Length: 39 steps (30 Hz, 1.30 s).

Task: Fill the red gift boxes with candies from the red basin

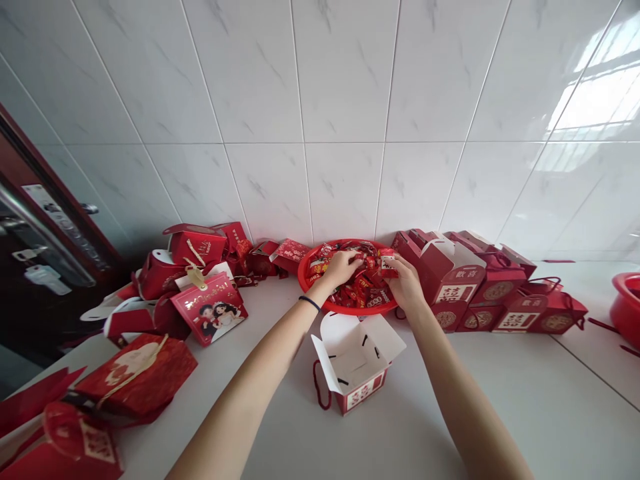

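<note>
A red basin [303, 272] full of wrapped candies [361, 291] stands against the wall, with both of my hands over it. My left hand [341, 268], a dark band at its wrist, is closed with its fingertips on a small red-wrapped candy [359, 257]. My right hand [406, 283] grips a small red and white packet [387, 263] at the basin's right side. In front of the basin, between my forearms, sits an open gift box [361, 395]. Its white flaps are spread, a red cord hangs at its left, and dark cord ends show inside.
Closed red gift boxes [495, 293] are stacked right of the basin. Assorted red boxes and bags [145, 373] crowd the left side, one with a couple printed on it [213, 310]. A second red container [627, 303] stands at the far right. Behind is a tiled wall [345, 187].
</note>
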Available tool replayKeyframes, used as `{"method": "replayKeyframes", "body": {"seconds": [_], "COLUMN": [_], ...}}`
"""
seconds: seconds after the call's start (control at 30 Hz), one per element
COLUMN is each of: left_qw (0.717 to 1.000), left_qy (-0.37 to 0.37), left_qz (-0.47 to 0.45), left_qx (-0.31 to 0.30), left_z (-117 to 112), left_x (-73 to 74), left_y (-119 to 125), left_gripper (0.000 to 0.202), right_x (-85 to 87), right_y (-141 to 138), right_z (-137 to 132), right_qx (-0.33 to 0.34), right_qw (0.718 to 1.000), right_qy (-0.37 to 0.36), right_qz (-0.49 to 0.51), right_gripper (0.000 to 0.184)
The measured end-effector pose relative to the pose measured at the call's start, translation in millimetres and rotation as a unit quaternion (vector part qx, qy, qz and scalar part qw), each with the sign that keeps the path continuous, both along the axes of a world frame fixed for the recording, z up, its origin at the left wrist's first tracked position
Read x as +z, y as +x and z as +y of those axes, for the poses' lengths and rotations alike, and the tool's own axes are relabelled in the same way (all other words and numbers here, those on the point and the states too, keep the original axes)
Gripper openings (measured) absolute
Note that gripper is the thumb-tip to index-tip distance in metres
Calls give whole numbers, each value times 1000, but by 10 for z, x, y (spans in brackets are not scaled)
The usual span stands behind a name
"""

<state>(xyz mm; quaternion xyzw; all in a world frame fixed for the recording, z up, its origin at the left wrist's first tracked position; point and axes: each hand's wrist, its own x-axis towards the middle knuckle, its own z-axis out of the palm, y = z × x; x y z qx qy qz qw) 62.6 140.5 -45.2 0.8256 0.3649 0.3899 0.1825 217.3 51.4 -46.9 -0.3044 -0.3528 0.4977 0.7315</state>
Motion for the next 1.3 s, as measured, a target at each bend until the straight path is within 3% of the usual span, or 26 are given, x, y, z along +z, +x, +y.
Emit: {"method": "replayKeyframes", "body": {"seconds": [0.17, 0.33, 0.5, 0.6, 0.8, 0.9, 1.07, 1.2, 1.3], "left_qw": [994, 974, 983, 986, 994, 999, 992, 983, 979], "left_qy": [33, 81, 91, 36, -48, -50, -23, -1, 19], "left_qz": [-104, -203, -101, -81, -95, -20, 122, 185, 202], "left_qx": [-1, -66, -125, -140, 15, 3, -28, -11, 3], "left_z": [-174, -299, -360, -372, -245, -217, -277, -302, -313], "left_x": [10, -80, -91, -60, -73, -100, -116, -113, -81], "left_y": [-173, -229, -185, -185, -223, -174, -66, -62, -78], "left_gripper": [26, 22, 30, 35, 41, 32, 56, 42, 22], "right_x": [21, 61, 44, 2, -59, -65, -36, -11, -3], "right_y": [0, -49, -83, -95, -63, -41, -54, -63, -65], "right_z": [-14, -72, -88, -49, 50, 57, 1, -39, -46], "right_qx": [49, 142, 154, 123, 22, -3, 4, 14, 14], "right_qw": [999, 989, 987, 990, 996, 996, 997, 998, 998], "right_qy": [-17, -48, -49, -65, -57, -45, -31, -23, -18], "right_qz": [-2, -2, 13, 16, 65, 75, 64, 52, 51], "right_gripper": [21, 29, 27, 25, 24, 25, 23, 22, 22]}}
